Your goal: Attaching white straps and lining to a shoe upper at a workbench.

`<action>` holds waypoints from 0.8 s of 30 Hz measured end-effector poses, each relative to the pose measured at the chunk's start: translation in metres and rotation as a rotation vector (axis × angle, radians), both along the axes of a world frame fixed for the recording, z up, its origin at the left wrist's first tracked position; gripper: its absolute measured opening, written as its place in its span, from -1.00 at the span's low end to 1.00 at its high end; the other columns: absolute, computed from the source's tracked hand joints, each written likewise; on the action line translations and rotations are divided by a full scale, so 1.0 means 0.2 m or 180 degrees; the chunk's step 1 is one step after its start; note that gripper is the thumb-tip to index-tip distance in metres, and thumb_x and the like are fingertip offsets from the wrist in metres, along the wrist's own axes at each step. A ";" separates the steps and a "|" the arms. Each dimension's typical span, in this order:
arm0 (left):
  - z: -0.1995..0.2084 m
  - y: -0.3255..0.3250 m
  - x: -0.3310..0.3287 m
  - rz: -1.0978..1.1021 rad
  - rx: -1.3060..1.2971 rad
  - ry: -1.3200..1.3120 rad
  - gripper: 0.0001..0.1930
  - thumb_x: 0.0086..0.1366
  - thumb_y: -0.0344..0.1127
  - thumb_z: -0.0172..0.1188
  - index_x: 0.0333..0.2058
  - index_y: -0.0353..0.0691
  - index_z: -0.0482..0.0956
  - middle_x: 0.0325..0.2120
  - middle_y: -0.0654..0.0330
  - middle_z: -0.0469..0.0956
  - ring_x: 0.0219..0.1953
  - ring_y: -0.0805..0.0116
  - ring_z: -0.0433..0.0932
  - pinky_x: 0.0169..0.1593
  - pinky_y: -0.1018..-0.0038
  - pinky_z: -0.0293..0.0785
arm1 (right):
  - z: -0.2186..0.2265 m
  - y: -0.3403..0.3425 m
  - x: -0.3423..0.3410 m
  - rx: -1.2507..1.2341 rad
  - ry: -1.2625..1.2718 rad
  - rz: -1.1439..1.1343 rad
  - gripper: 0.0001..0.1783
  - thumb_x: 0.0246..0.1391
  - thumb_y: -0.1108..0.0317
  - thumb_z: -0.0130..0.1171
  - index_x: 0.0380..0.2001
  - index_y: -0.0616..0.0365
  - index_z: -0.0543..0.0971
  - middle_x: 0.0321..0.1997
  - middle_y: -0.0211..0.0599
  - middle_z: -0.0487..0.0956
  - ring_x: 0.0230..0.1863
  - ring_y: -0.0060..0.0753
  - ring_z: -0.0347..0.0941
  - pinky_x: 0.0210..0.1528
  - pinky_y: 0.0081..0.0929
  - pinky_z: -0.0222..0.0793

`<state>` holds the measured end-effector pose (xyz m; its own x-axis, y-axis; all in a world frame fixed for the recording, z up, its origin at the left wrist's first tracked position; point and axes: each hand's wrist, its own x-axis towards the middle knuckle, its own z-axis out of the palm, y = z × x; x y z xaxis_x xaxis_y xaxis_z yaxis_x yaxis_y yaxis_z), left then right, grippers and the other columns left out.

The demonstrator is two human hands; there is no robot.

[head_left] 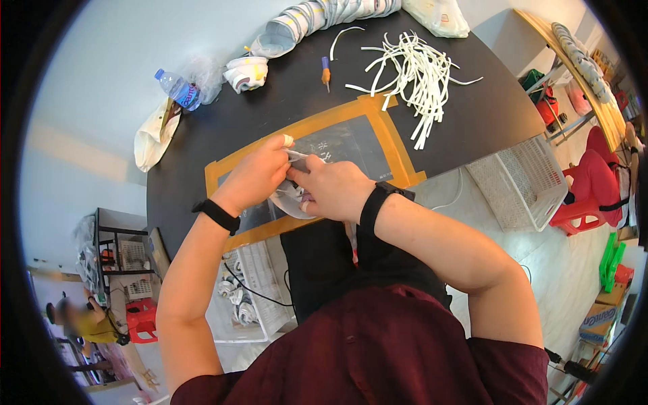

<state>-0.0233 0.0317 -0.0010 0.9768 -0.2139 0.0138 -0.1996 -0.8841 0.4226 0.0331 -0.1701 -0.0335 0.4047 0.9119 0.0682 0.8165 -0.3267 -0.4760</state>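
Both my hands are close together over the taped panel on the dark table. My left hand [258, 174] is closed, its thumb and fingertips pinching a narrow white strip [295, 155]. My right hand [339, 192] is curled just to the right, gripping a soft whitish piece [289, 204] that hangs below the fingers. The strip runs between the two hands and seems to belong with this piece. My fingers cover much of it, so its full shape is hidden. Beneath lies a clear sheet [361, 145] framed with brown tape [398, 148].
A pile of white strips [418, 74] lies at the far right. Farther back are nested pale fabric rounds [304, 23], a small orange-and-purple tool [326, 73], a water bottle [179, 90] and a white bag [437, 15]. Crates [516, 182] stand below the table. Other people sit at both sides.
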 end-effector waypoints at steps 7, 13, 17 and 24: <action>-0.01 0.00 -0.04 -0.0095 0.0119 -0.0177 -0.90 0.23 -0.52 0.09 -0.48 -0.39 0.47 0.11 0.00 0.43 0.00 -0.02 0.50 0.00 0.27 0.46 | 0.03 0.07 0.01 -0.0305 -0.0324 0.0115 -0.44 -0.01 0.09 0.22 0.10 -0.02 0.49 -0.10 -0.08 0.49 -0.29 -0.07 0.61 -0.24 -0.20 0.56; -0.03 0.02 -0.07 -0.0022 0.0025 -0.0331 -0.95 0.19 -0.54 0.10 -0.46 -0.38 0.48 0.09 0.02 0.44 -0.02 -0.02 0.52 -0.03 0.27 0.48 | 0.05 0.07 0.00 -0.0525 -0.0575 0.0208 -0.45 -0.02 0.08 0.22 0.07 -0.02 0.50 -0.10 -0.10 0.50 -0.31 -0.09 0.62 -0.25 -0.21 0.57; -0.01 0.00 -0.14 0.0024 0.0142 -0.0471 -0.97 0.17 -0.53 0.12 -0.43 -0.37 0.48 0.07 -0.01 0.44 0.00 -0.04 0.50 0.01 0.26 0.47 | 0.01 0.02 -0.04 -0.0040 -0.0466 -0.0002 -0.50 -0.01 0.15 0.22 0.04 0.01 0.51 -0.13 -0.10 0.49 -0.37 -0.10 0.61 -0.30 -0.22 0.57; 0.02 -0.04 -0.30 0.0241 0.0097 -0.0824 -0.90 0.11 -0.45 0.21 -0.43 -0.35 0.49 0.10 -0.10 0.39 0.17 -0.13 0.36 0.14 0.19 0.40 | 0.03 -0.07 -0.15 0.0482 -0.0930 0.0047 -0.60 0.01 0.44 0.15 -0.02 0.14 0.46 -0.14 -0.19 0.41 -0.42 -0.20 0.59 -0.37 -0.29 0.53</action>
